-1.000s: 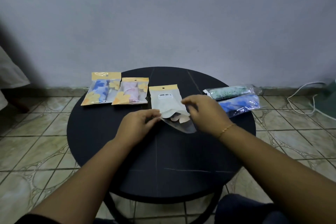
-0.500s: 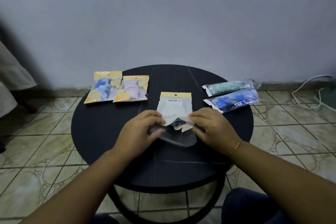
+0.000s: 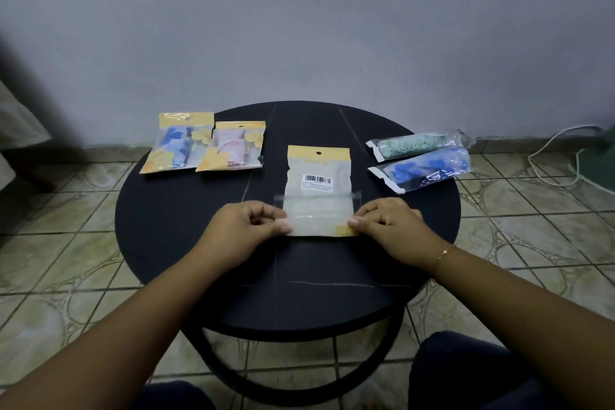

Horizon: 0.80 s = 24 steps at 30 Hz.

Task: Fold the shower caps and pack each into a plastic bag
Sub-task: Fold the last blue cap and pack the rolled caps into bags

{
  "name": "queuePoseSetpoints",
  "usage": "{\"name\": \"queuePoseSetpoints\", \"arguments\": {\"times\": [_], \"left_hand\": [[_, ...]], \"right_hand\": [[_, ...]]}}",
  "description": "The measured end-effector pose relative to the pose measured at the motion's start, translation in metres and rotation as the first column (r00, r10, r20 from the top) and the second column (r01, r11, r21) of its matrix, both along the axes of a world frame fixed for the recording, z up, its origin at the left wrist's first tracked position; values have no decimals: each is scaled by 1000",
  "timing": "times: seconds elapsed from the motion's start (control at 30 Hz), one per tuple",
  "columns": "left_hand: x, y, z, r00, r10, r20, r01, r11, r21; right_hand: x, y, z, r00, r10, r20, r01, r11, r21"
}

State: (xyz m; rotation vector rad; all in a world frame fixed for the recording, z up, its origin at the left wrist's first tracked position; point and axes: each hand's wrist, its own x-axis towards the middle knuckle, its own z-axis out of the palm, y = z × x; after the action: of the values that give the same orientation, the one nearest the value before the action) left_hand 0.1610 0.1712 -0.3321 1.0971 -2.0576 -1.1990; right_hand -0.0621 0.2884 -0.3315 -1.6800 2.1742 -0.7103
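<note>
A white plastic bag [image 3: 318, 183] with a yellow header and a barcode label lies flat in the middle of the round black table [image 3: 173, 226]. Its clear flap is folded up over its lower part. My left hand [image 3: 246, 226] pinches the bag's lower left corner with thumb and curled fingers. My right hand [image 3: 387, 226] pinches the lower right corner the same way. Two packed bags lie at the back left: one with a blue cap [image 3: 179, 143], one with a pink cap [image 3: 233, 146]. At the right lie a green rolled cap in clear wrap [image 3: 419, 145] and a blue one [image 3: 429, 168].
The table stands on a tiled floor in front of a grey wall. A white cable [image 3: 562, 156] runs along the floor at the far right. My dark-clad knees [image 3: 466, 373] sit under the table's near edge.
The bag's clear flap, held open at the mouth before, now lies folded up flat over the bag. Both hands moved outward to the bag's lower corners.
</note>
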Motion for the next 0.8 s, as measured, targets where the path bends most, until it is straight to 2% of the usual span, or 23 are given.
{"name": "queuePoseSetpoints", "arguments": {"times": [0.13,0.43,0.53,0.67,0.8], "left_hand": [[-9,-2,5,993,110,46,-111,994,7],[-23,-9,3,948,189,255,-189,982,-25],[-27,-8,3,925,229,303,-216,973,-77],[-32,-3,6,902,278,331,-233,958,-170],[-37,-2,6,910,263,320,-200,956,-215]], "right_hand": [[8,-5,2,990,-135,43,132,989,65],[22,-7,9,969,-248,-15,247,958,143],[30,-10,2,946,-314,-76,319,945,73],[33,-8,0,943,-331,-22,330,943,-36],[32,-10,-6,932,-256,-255,247,967,-69]]}}
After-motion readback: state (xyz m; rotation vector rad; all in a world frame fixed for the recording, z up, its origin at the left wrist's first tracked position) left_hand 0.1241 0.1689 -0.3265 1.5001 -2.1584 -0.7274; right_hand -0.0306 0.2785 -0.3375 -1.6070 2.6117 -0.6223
